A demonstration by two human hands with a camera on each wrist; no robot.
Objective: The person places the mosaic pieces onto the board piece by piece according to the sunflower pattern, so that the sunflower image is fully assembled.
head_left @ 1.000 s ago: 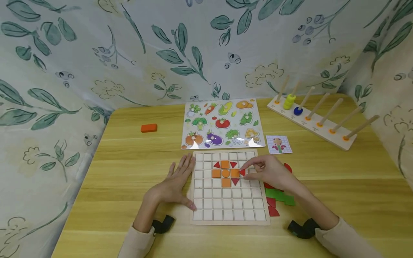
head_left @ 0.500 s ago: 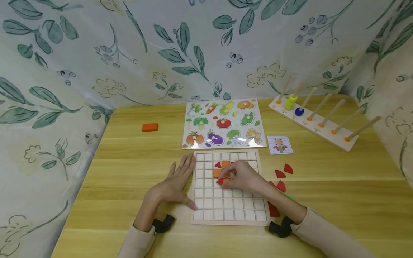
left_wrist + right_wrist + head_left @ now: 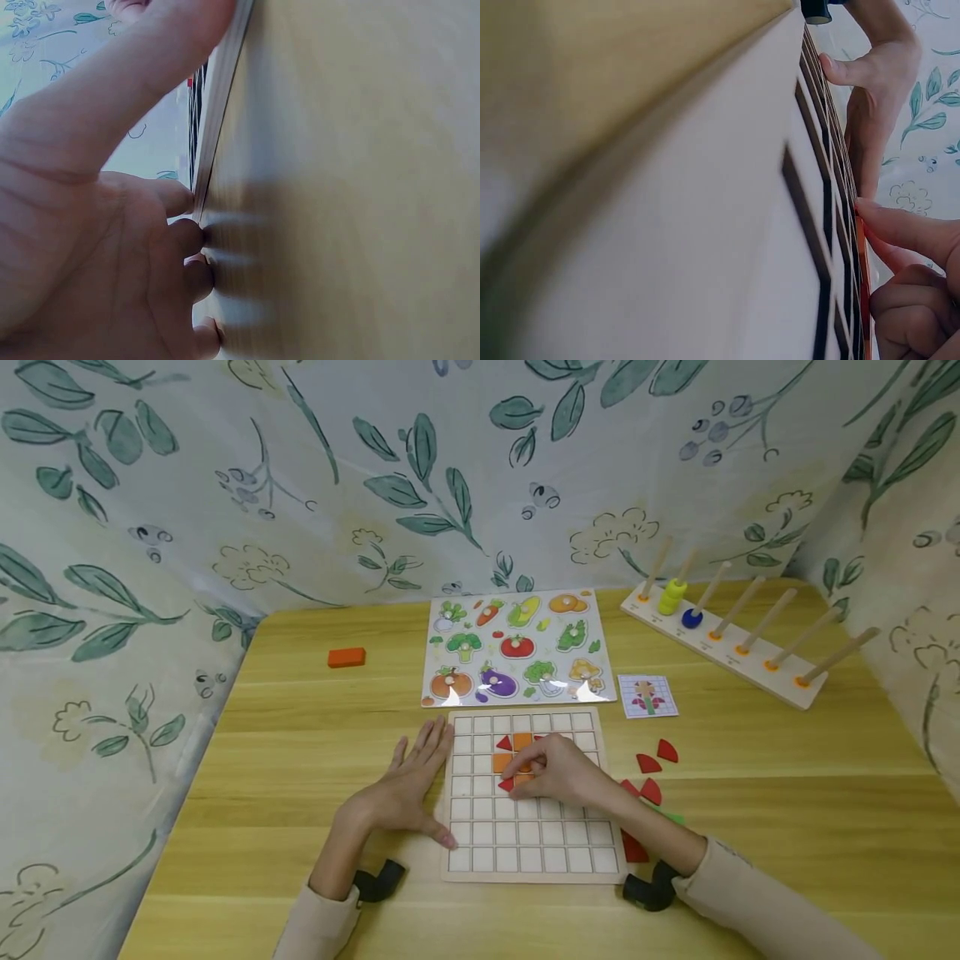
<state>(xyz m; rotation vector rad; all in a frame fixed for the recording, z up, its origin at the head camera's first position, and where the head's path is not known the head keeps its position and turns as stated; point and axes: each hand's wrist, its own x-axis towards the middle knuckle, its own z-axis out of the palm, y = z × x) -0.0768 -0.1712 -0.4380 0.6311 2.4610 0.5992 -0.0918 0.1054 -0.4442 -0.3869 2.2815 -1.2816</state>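
A wooden grid board (image 3: 540,835) lies in front of me, with orange squares (image 3: 522,742) and a red triangle (image 3: 504,743) set in its upper cells. My right hand (image 3: 558,771) reaches over it and pinches another red triangle (image 3: 506,785) between thumb and finger, at a cell left of the lower orange square. That hand covers several of the laid pieces. My left hand (image 3: 397,793) spreads along the board's left edge, its fingers straight. In the left wrist view, the fingertips (image 3: 199,277) of this hand touch the table and the board's edge.
Red quarter-round pieces (image 3: 667,750) and partly hidden green pieces (image 3: 675,818) lie right of the board. Behind it are a vegetable puzzle (image 3: 517,672), a pattern card (image 3: 648,696) and a peg rack (image 3: 750,656) with beads. An orange block (image 3: 347,657) sits at left.
My right hand has moved from the right side of the orange pieces leftward and down, and now holds a red triangle at the lower left. The left hand has stayed put.
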